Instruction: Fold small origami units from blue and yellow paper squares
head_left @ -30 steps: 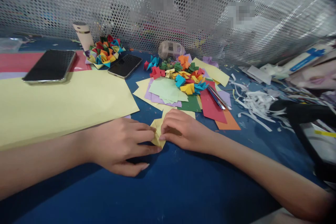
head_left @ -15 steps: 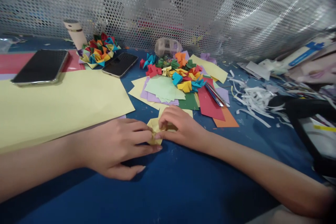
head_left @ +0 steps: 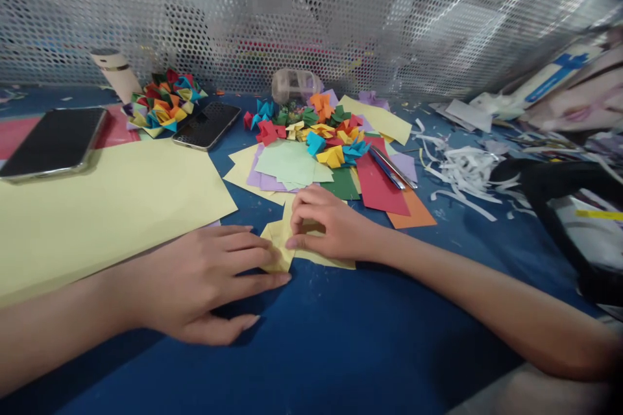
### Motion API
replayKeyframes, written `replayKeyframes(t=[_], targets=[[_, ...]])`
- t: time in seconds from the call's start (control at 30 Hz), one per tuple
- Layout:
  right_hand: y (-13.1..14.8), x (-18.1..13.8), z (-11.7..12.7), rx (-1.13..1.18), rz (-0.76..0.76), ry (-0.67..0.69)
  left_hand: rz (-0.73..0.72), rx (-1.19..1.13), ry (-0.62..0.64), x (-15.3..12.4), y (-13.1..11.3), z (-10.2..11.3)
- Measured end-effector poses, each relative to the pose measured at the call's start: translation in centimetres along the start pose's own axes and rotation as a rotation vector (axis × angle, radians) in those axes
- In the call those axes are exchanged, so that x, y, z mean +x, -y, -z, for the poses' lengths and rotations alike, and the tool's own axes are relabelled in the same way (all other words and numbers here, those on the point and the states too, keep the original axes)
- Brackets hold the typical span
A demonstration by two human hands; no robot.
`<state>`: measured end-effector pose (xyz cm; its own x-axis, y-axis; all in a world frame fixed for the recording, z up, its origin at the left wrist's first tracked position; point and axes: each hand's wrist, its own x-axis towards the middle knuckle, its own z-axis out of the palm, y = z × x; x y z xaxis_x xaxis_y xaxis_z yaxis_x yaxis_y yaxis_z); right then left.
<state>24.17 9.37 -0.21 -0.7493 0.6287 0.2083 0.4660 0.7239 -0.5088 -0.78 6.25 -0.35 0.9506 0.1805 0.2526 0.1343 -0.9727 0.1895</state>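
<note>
A creased piece of yellow paper [head_left: 278, 237] lies on the blue tabletop between my hands. My left hand [head_left: 209, 285] rests flat with its fingers spread, and its fingertips press on the paper's left part and lower edge. From the other side my right hand [head_left: 333, 224] bends over the paper, fingers curled and thumb tip close to the index finger at a fold. More yellow paper shows below and behind the right hand; whether it is all one sheet I cannot tell.
Folded colourful paper pieces [head_left: 331, 133] are heaped behind, above stacked paper squares [head_left: 287, 165] and pens [head_left: 392, 168]. A large yellow sheet [head_left: 111, 201], two phones [head_left: 53, 139], a folded-paper cluster [head_left: 163, 104] and a pale bottle [head_left: 117, 74] occupy the left. White paper strips [head_left: 467, 175] lie right.
More yellow paper now shows beneath my right hand, spreading rightward. My left hand keeps its spread pose on the paper. The whole view has shifted slightly, moving things leftward.
</note>
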Motion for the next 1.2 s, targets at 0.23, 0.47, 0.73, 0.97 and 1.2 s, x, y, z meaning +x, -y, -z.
replayKeyframes(t=[0.23,0.47,0.73,0.97,1.2], targets=[[-0.2,-0.6,-0.6,-0.083,0.067,-0.099,-0.016,0.046,-0.001,0.0,0.0,0.0],[-0.3,-1.6,-0.6,-0.112,0.160,-0.210,-0.043,0.175,-0.160,-0.2,-0.1,-0.2],[-0.6,-1.3,-0.4,-0.077,0.349,-0.190,0.076,0.100,-0.229,-0.7,0.1,-1.0],[0.0,-1.9,0.2,-0.426,0.483,-0.140,0.177,0.011,-0.239,-0.9,0.5,-1.0],[0.6,-2.0,-0.1,-0.516,0.698,-0.079,0.013,0.069,-0.257,-0.9,0.8,-0.7]])
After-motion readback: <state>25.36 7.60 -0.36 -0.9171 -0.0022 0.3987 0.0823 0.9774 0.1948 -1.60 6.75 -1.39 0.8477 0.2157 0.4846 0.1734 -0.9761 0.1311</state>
